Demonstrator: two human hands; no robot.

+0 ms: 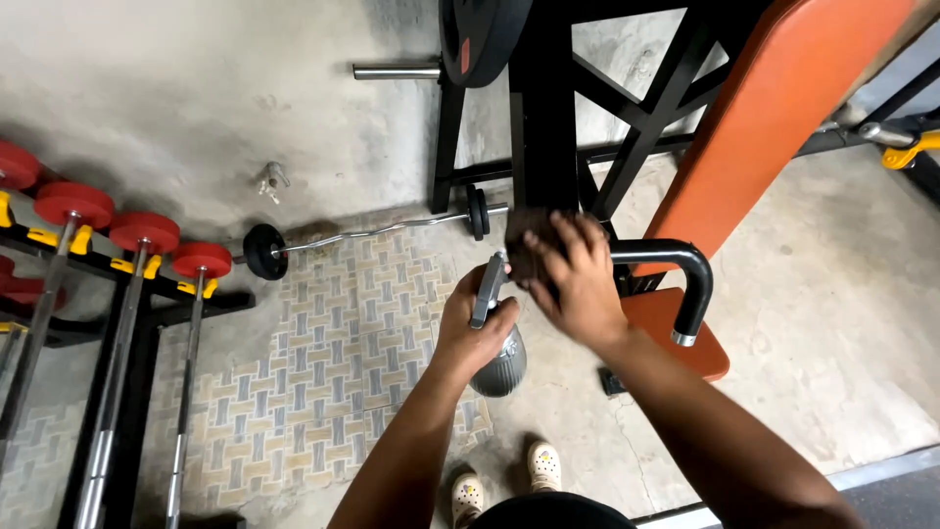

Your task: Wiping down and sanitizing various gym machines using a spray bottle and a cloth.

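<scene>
My left hand (472,318) grips a silver ribbed spray bottle (501,360) by its grey trigger head, held upright in front of me. Just to its right, my right hand (576,279) presses a dark brown cloth (525,245) against the black curved bar (676,269) of an exercise bench. The bench's orange backrest (783,108) slants up to the right, and its orange seat (666,318) sits under my right wrist.
A black steel frame (548,118) with a weight plate (480,34) stands ahead. A curl bar (372,233) lies on patterned floor tiles (323,362). A rack of bars with red ends (127,294) fills the left. My feet (504,480) show below.
</scene>
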